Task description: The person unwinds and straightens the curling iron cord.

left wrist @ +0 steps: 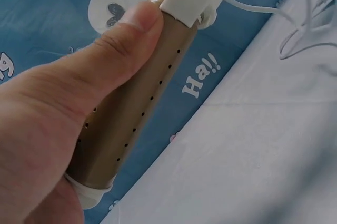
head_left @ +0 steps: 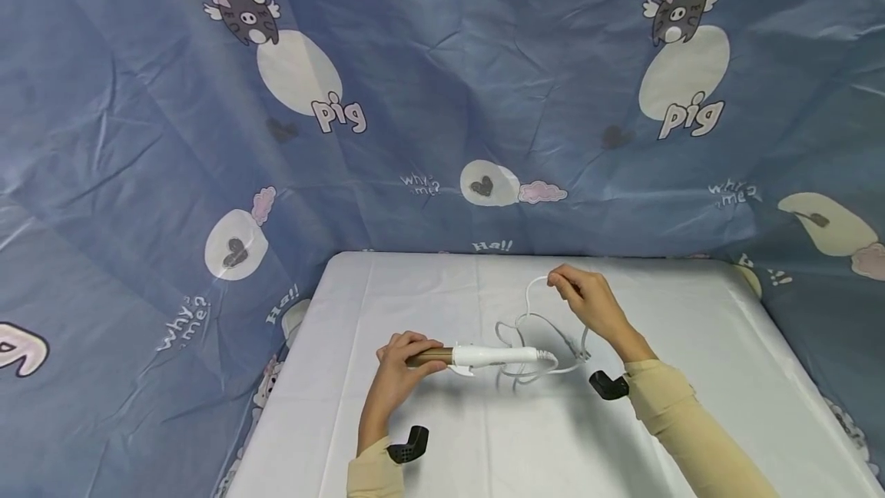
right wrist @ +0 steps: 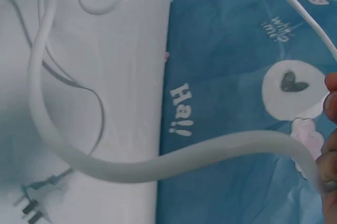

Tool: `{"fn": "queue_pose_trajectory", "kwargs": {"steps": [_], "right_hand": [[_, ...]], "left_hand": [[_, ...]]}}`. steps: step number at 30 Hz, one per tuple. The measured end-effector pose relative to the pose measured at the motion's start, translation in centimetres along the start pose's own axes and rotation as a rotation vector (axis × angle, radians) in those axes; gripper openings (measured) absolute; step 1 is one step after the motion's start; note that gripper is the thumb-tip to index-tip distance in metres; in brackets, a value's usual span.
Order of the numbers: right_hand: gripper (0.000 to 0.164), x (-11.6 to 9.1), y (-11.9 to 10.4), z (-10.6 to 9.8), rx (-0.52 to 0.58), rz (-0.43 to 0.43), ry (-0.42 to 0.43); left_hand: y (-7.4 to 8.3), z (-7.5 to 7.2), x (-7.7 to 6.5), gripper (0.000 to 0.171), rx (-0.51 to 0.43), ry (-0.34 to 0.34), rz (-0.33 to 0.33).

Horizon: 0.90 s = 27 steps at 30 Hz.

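My left hand (head_left: pixel 403 367) grips the gold-brown barrel of a curling iron (head_left: pixel 494 356), held roughly level above the table, its white handle pointing right. In the left wrist view the thumb presses along the barrel (left wrist: pixel 142 97), which has rows of small dark holes and a pale tip. My right hand (head_left: pixel 589 304), up and to the right, pinches the white power cord (right wrist: pixel 131 171). From the handle's end the cord hangs in loose loops between the hands. A plug (right wrist: pixel 34 203) with prongs shows at the lower left of the right wrist view.
A white-covered table (head_left: pixel 525 452) lies under both hands. Blue printed cloth (head_left: pixel 429 98) hangs behind it and along the sides. Black wrist devices (head_left: pixel 409 444) sit at both sleeve cuffs.
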State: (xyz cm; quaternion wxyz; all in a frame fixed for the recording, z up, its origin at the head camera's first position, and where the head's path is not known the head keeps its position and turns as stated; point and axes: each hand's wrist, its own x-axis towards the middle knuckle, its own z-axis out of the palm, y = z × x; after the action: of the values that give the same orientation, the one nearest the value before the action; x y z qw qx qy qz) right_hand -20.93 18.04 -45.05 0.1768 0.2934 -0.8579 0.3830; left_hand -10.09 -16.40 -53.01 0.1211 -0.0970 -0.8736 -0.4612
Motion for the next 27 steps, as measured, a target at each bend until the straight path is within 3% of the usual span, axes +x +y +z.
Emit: {"fn": "queue_pose_trajectory", "kwargs": {"steps": [8,17,22,27], "right_hand": [[0.019,-1.1,2.3,1.5,-0.059,0.126,-0.114],[0.022,-3.6,4.6,3.7,-0.107,0.206,-0.222],[0.018,-5.8,5.4,5.1,-0.103,0.225,-0.290],[0.015,-9.1,5.2,6.9,-0.090,0.277,-0.379]], "left_hand": [[0.4,-0.1,0.1,0.037,-0.033,-0.034,0.026],[1.0,-0.4,0.7,0.035,-0.044,0.023,0.082],[1.1,-0.4,1.6,0.036,-0.052,0.052,0.082],[1.0,-0.2,3.3,0.037,0.009,0.085,0.099]]}}
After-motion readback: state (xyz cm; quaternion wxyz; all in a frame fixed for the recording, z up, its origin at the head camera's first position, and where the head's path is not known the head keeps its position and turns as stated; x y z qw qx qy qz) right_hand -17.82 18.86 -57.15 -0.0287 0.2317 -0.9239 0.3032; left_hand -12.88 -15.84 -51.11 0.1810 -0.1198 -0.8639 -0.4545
